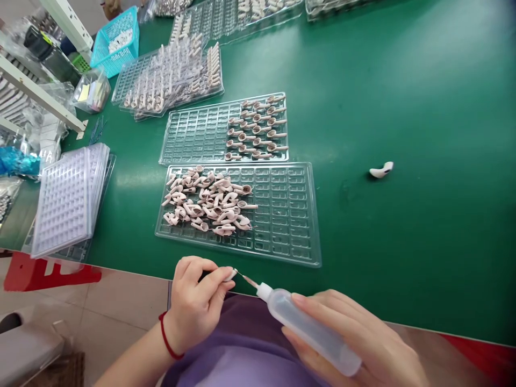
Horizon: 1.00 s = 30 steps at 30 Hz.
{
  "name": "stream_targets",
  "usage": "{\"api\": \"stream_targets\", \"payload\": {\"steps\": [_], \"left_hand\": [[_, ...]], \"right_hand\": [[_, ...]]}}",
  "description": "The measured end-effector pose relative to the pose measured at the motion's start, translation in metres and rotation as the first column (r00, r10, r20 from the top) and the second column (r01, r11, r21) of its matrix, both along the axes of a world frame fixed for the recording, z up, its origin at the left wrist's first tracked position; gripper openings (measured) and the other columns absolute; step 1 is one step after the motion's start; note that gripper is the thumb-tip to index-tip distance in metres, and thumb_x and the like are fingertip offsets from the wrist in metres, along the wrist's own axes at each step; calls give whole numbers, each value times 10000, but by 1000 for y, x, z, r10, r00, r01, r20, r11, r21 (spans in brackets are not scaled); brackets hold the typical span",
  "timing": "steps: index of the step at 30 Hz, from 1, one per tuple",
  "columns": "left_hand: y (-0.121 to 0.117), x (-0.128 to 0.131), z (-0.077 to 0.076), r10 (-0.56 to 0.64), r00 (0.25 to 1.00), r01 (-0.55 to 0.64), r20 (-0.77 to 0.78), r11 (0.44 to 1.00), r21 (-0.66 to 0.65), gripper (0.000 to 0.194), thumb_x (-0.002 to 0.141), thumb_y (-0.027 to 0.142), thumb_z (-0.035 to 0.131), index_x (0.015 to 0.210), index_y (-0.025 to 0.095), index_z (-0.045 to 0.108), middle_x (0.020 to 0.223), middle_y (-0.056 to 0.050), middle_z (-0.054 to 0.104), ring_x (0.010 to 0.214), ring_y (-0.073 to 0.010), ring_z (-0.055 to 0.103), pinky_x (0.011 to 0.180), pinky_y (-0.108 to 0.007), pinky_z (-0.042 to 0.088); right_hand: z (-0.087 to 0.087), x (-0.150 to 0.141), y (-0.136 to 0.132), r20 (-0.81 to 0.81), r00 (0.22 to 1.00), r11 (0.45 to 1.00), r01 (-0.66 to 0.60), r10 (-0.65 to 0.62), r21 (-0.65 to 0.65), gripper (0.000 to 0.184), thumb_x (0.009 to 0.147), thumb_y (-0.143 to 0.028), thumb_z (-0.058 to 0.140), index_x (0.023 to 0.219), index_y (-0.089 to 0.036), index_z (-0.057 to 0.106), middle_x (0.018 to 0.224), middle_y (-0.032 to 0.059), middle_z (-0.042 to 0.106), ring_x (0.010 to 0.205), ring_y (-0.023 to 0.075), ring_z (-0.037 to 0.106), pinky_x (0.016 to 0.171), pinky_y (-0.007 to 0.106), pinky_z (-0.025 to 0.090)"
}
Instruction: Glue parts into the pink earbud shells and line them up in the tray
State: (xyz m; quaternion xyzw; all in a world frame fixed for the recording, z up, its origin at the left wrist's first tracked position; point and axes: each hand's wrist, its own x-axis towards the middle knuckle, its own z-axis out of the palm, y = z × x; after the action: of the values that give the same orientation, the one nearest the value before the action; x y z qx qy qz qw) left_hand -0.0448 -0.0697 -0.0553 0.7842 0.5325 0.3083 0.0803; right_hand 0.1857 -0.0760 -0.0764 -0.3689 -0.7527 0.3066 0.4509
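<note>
The left forearm [139, 346] slants up to the left hand [197, 295], whose thumb and forefinger pinch together while the other fingers curl in. The right hand [363, 330], at lower right, forms a rounded grasp, fingers pointing left, thumb opposed below

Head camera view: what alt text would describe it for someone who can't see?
A person's left hand pinches a small pale part while the right hand aims a needle-tipped bottle at it. Beyond, on a green table, one clear tray holds a jumbled heap of pale pieces; another tray holds neater rows.
</note>
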Motion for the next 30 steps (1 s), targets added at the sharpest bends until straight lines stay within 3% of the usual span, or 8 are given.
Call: {"api": "stream_targets", "payload": {"steps": [10, 15, 19, 22, 25, 26, 28, 30], "left_hand": [[1, 1, 2, 1, 1000, -1, -1, 1000, -2, 152, 904, 129, 623, 1013, 208, 694, 836, -39, 639, 787, -170, 565, 730, -304, 519], [0, 0, 2, 26, 999, -25, 22, 999, -21, 175, 881, 112, 652, 1018, 204, 711, 829, -37, 607, 778, -161, 538, 703, -286, 508], [-9, 1, 8, 51, 987, -37, 155, 995, -93, 222, 889, 112, 637, 1067, 216, 717, 819, -29, 585, 750, -144, 556, 664, -256, 518], [-23, 6, 14, 41, 943, 39, 331, 972, -233, 211, 894, 132, 636, 1069, 202, 730, 848, -47, 648, 764, -140, 618, 684, -240, 536], [-35, 12, 16, 186, 851, 92, 492, 868, -487, 140, 877, 186, 670, 978, 188, 766, 833, -60, 728, 754, -148, 668, 699, -233, 538], [-38, 14, 15, 288, 802, 106, 523, 794, -599, 117, 863, 219, 690, 933, 183, 777, 828, -65, 747, 745, -151, 677, 695, -231, 537], [-40, 17, 12, 518, 669, 168, 533, 593, -788, 145, 817, 308, 742, 844, 173, 788, 794, -70, 765, 695, -151, 679, 663, -227, 534], [-40, 20, 7, 687, 525, 268, 502, 426, -864, 229, 759, 389, 787, 774, 161, 786, 724, -64, 759, 617, -134, 652, 615, -217, 520]], "right_hand": [[0, 1, -1, 15, 1000, 1000, -13, 13, -15, 594, 815, -51, 636, 1369, -226, 512, 783, 27, 684, 628, 145, 618, 567, 265, 534], [0, 8, -8, 5, 999, 993, 49, -49, -109, 500, 833, -120, 638, 1308, -243, 538, 820, 34, 684, 624, 153, 635, 524, 248, 537], [-4, 8, -19, 18, 983, 959, 185, -185, -217, 396, 872, -248, 636, 1258, -231, 551, 955, 76, 706, 708, 183, 698, 587, 249, 578], [-4, -1, -23, -5, 989, 959, 145, -151, -243, 421, 883, -224, 625, 1290, -210, 514, 929, 69, 707, 740, 174, 705, 673, 247, 589], [-2, -15, -20, -40, 997, 990, 61, -67, -125, 403, 864, -134, 626, 1251, -189, 526, 857, 51, 678, 736, 154, 670, 647, 228, 572], [-1, -19, -18, -41, 998, 996, 51, -54, -71, 384, 856, -99, 618, 1223, -183, 540, 853, 54, 671, 743, 154, 660, 639, 231, 567], [-1, -26, -14, -30, 998, 997, 64, -63, 35, 320, 847, -47, 589, 1139, -177, 574, 846, 59, 669, 742, 154, 637, 636, 251, 559], [-1, -31, -10, 4, 997, 991, 75, -76, 115, 240, 848, -34, 573, 1043, -173, 597, 806, 54, 668, 721, 156, 608, 635, 270, 545]]}}
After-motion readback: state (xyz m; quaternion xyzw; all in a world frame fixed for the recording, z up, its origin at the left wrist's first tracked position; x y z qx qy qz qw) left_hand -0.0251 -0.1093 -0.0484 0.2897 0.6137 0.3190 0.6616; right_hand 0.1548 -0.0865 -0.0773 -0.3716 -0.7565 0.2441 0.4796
